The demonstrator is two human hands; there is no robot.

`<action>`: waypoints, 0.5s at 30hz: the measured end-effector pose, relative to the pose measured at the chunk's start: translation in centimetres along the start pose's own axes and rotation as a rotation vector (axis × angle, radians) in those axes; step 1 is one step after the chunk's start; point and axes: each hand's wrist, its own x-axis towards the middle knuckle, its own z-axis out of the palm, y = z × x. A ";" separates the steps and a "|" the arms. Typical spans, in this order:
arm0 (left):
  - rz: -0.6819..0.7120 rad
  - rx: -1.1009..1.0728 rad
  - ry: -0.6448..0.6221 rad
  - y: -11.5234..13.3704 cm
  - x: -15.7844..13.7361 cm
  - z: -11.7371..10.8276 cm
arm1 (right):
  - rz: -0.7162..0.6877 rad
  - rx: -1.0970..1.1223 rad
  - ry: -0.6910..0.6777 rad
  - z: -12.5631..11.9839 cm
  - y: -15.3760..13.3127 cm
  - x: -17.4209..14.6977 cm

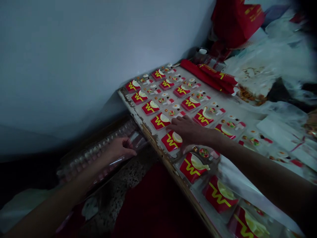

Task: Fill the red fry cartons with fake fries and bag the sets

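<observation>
Low at the left, my left hand (pixel 120 149) is curled, thumb and fingers around the edge of a clear plastic piece (pixel 139 140); its outline is hard to make out in the dim light. Under and behind it runs a row of stacked clear plastic packs (pixel 91 153). My right hand (pixel 185 130) reaches over the table with fingers apart, palm down. It touches or hovers just above a clear pack holding a red pouch with a yellow zigzag mark (pixel 172 141), partly hiding it. Similar packs with small toy-food-like pieces lie in rows around it.
The table (pixel 247 110) has a worn wooden edge (pixel 158 148) along a pale wall (pixel 99 49). Folded red bags (pixel 210 75) lie at its far end. Beyond are a large red bag (pixel 235 23) and heaped clear plastic bags (pixel 274 53). Red cloth (pixel 148 205) shows below.
</observation>
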 end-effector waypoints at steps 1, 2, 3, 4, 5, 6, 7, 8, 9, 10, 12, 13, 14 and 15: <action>-0.002 -0.018 -0.016 0.0 0.0 0.1 | -0.003 -0.013 0.008 0.2 0.0 0.2; -0.007 -0.037 -0.028 0.1 -0.1 0.1 | -0.009 -0.029 0.021 0.4 0.1 0.3; -0.017 -0.053 -0.034 0.2 -0.2 0.1 | -0.023 -0.043 0.035 0.6 0.1 0.4; -0.029 -0.064 -0.031 0.3 -0.4 0.0 | -0.041 -0.054 0.048 0.8 0.1 0.3; -0.042 -0.065 -0.023 0.4 -0.6 -0.1 | -0.056 -0.060 0.064 1.0 0.2 0.2; -0.050 -0.052 -0.013 0.6 -0.8 -0.2 | -0.067 -0.058 0.081 1.0 0.2 0.0; -0.051 -0.031 -0.002 0.8 -1.0 -0.3 | -0.068 -0.047 0.101 1.0 0.1 -0.3; -0.045 -0.009 0.003 1.0 -1.1 -0.4 | -0.056 -0.030 0.126 0.9 0.0 -0.5; -0.034 0.009 0.001 1.1 -1.3 -0.5 | -0.032 -0.008 0.153 0.6 -0.2 -0.8; -0.024 0.026 -0.005 1.3 -1.4 -0.6 | -0.002 0.015 0.183 0.3 -0.6 -1.0; -0.008 0.055 -0.022 1.5 -1.6 -0.6 | 0.062 0.052 0.241 -0.4 -1.6 -1.1; -0.002 0.067 -0.033 1.6 -1.7 -0.6 | 0.095 0.058 0.265 -0.8 -2.2 -1.0; 0.001 0.078 -0.041 1.6 -1.8 -0.5 | 0.124 0.053 0.280 -1.1 -2.8 -0.9; 0.003 0.090 -0.049 1.7 -1.9 -0.5 | 0.151 0.036 0.289 -1.4 -3.4 -0.7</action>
